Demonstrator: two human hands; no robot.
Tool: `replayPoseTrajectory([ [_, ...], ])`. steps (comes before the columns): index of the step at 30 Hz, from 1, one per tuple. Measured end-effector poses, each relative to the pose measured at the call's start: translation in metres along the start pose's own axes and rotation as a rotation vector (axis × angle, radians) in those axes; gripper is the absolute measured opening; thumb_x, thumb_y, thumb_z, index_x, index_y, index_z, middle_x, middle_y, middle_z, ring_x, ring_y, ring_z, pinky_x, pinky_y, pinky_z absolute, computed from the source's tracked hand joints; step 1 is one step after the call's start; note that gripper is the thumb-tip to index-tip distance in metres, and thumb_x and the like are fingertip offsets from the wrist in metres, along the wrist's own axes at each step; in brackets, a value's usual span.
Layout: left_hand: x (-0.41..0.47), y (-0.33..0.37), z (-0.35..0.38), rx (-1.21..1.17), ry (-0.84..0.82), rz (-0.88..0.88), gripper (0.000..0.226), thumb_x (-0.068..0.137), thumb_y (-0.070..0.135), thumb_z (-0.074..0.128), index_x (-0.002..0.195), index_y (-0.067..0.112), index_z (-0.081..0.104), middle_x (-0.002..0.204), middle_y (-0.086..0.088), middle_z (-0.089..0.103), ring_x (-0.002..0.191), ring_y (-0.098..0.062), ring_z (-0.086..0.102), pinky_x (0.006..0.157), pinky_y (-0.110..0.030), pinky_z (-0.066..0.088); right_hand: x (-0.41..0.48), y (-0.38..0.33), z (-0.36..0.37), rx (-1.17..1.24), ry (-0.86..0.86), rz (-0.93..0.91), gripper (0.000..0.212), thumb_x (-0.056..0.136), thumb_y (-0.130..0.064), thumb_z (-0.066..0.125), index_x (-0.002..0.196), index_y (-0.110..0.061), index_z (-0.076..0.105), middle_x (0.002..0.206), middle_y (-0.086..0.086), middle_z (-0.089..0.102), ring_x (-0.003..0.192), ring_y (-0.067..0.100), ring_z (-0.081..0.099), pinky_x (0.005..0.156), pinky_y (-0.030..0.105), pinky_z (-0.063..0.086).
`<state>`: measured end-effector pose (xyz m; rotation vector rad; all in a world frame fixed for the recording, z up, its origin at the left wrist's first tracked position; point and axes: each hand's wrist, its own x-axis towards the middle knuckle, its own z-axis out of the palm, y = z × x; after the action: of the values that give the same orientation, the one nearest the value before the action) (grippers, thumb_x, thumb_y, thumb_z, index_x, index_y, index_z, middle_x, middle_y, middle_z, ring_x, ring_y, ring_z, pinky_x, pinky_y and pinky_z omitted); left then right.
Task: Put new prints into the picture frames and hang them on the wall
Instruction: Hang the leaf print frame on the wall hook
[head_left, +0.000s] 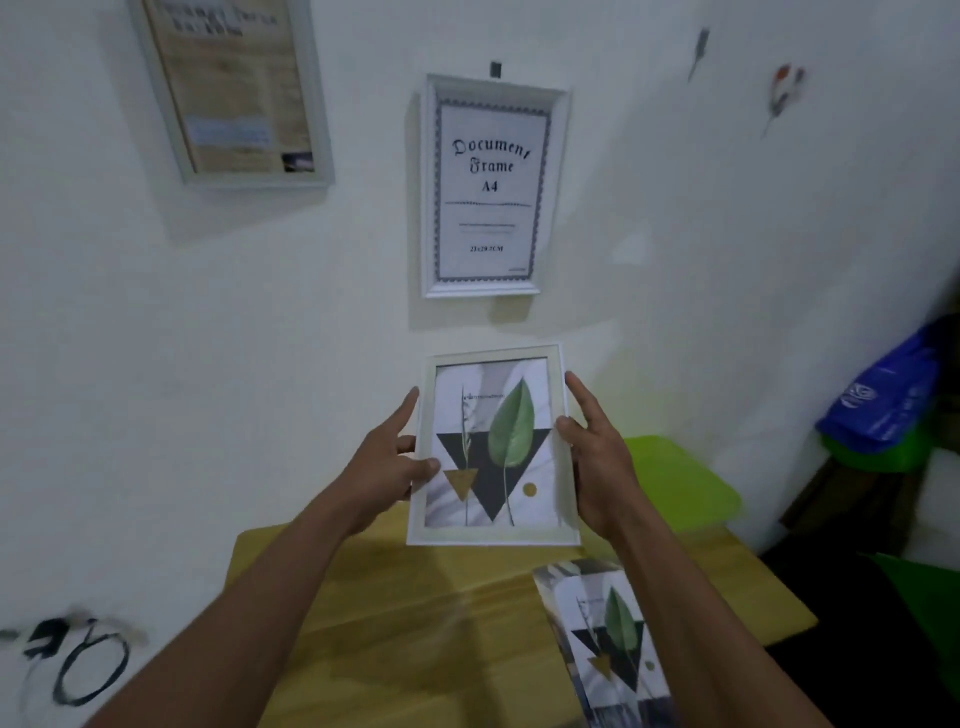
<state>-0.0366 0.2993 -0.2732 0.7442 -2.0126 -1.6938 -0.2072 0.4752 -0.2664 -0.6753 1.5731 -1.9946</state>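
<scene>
Below the document frame (430, 208) hanging on the wall, I am holding a white picture frame (492, 534) upright between both hands, with my arms reaching forward and slightly up. My left hand (387, 467) is gripping its left edge: the thumb is pressing on the front near the lower corner of the leaf print (511, 426) inside it, and the index finger is pointing up along the side. My right hand (597, 467) is clasping the right edge, with the thumb hooking over the rim at mid-height and the index finger stretching up beside it. I cannot tell how the other fingers lie, as they are hiding behind the frame. The picture frame is sitting squarely between my two palms, face toward me, its top edge staying just short of the document frame's bottom edge. Further below the document frame, a wooden table (415, 623) is standing against the wall, and below and to its right loose leaf prints (608, 639) are lying on that table under my right forearm.
</scene>
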Motion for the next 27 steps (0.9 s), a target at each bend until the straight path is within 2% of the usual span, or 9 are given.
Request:
replayPoseTrajectory([
  [3, 0.009, 0.037, 0.009, -0.008, -0.008, 0.129, 0.093, 0.086, 0.0, 0.07, 0.146, 0.055, 0.024, 0.114, -0.003, 0.068, 0.092, -0.025, 0.07, 0.077, -0.041, 0.059, 0.012, -0.035, -0.016, -0.061, -0.129, -0.084, 0.072, 0.097, 0.005, 0.051, 0.144, -0.049, 0.04, 0.114, 0.009, 0.072, 0.093, 0.027, 0.071, 0.074, 0.039, 0.058],
  [5, 0.02, 0.064, 0.016, -0.006, -0.005, 0.226, 0.094, 0.086, -0.001, 0.068, 0.146, 0.056, 0.023, 0.112, -0.002, 0.069, 0.088, -0.025, 0.072, 0.077, -0.043, 0.058, 0.025, -0.057, -0.029, -0.184, -0.16, -0.166, 0.083, 0.093, 0.006, 0.056, 0.146, -0.053, 0.032, 0.118, 0.005, 0.071, 0.101, 0.028, 0.069, 0.08, 0.043, 0.058],
  [8, 0.045, 0.106, 0.033, 0.046, -0.007, 0.373, 0.097, 0.086, 0.0, 0.068, 0.145, 0.06, 0.019, 0.113, -0.005, 0.066, 0.084, -0.026, 0.072, 0.065, -0.032, 0.056, 0.052, -0.095, -0.05, -0.333, -0.102, -0.271, 0.09, 0.091, 0.001, 0.065, 0.147, -0.058, 0.025, 0.117, 0.003, 0.069, 0.102, 0.025, 0.069, 0.079, 0.04, 0.059],
  [11, 0.077, 0.15, 0.06, 0.103, -0.017, 0.466, 0.101, 0.086, -0.001, 0.068, 0.144, 0.062, 0.014, 0.111, -0.007, 0.063, 0.083, -0.022, 0.072, 0.063, -0.025, 0.054, 0.088, -0.132, -0.078, -0.39, -0.074, -0.346, 0.093, 0.091, -0.001, 0.065, 0.149, -0.057, 0.018, 0.12, 0.004, 0.066, 0.103, 0.022, 0.069, 0.084, 0.044, 0.059],
  [16, 0.149, 0.21, 0.113, 0.176, 0.04, 0.588, 0.105, 0.084, 0.001, 0.069, 0.141, 0.067, 0.01, 0.112, -0.002, 0.062, 0.085, -0.019, 0.072, 0.078, -0.037, 0.06, 0.16, -0.189, -0.13, -0.458, -0.078, -0.438, 0.097, 0.092, -0.004, 0.066, 0.149, -0.059, 0.01, 0.118, -0.019, 0.057, 0.105, 0.012, 0.065, 0.081, 0.039, 0.06],
  [18, 0.179, 0.229, 0.136, 0.183, 0.058, 0.613, 0.103, 0.086, 0.001, 0.068, 0.142, 0.066, 0.011, 0.109, -0.002, 0.061, 0.084, -0.02, 0.071, 0.079, -0.039, 0.06, 0.191, -0.209, -0.152, -0.478, -0.081, -0.454, 0.097, 0.092, -0.005, 0.066, 0.15, -0.057, 0.01, 0.116, -0.023, 0.055, 0.104, 0.01, 0.064, 0.082, 0.038, 0.06],
  [20, 0.208, 0.249, 0.157, 0.196, 0.085, 0.629, 0.097, 0.089, 0.005, 0.066, 0.143, 0.064, 0.011, 0.105, -0.001, 0.061, 0.082, -0.021, 0.069, 0.075, -0.037, 0.061, 0.222, -0.226, -0.172, -0.484, -0.079, -0.465, 0.097, 0.092, -0.005, 0.067, 0.151, -0.055, 0.009, 0.112, -0.021, 0.057, 0.1, 0.01, 0.066, 0.081, 0.037, 0.06],
  [23, 0.25, 0.273, 0.183, 0.242, 0.132, 0.651, 0.092, 0.092, 0.009, 0.06, 0.141, 0.067, 0.008, 0.11, -0.001, 0.06, 0.071, -0.018, 0.062, 0.064, -0.029, 0.058, 0.268, -0.248, -0.197, -0.488, -0.08, -0.481, 0.098, 0.092, -0.003, 0.066, 0.152, -0.053, 0.008, 0.11, -0.008, 0.064, 0.095, 0.017, 0.07, 0.073, 0.031, 0.06],
  [27, 0.295, 0.301, 0.212, 0.288, 0.189, 0.673, 0.092, 0.093, 0.008, 0.057, 0.141, 0.067, 0.005, 0.11, 0.0, 0.059, 0.068, -0.015, 0.057, 0.064, -0.026, 0.052, 0.323, -0.273, -0.223, -0.515, -0.058, -0.529, 0.099, 0.091, -0.001, 0.065, 0.152, -0.055, 0.008, 0.113, 0.005, 0.064, 0.096, 0.02, 0.07, 0.072, 0.027, 0.058],
])
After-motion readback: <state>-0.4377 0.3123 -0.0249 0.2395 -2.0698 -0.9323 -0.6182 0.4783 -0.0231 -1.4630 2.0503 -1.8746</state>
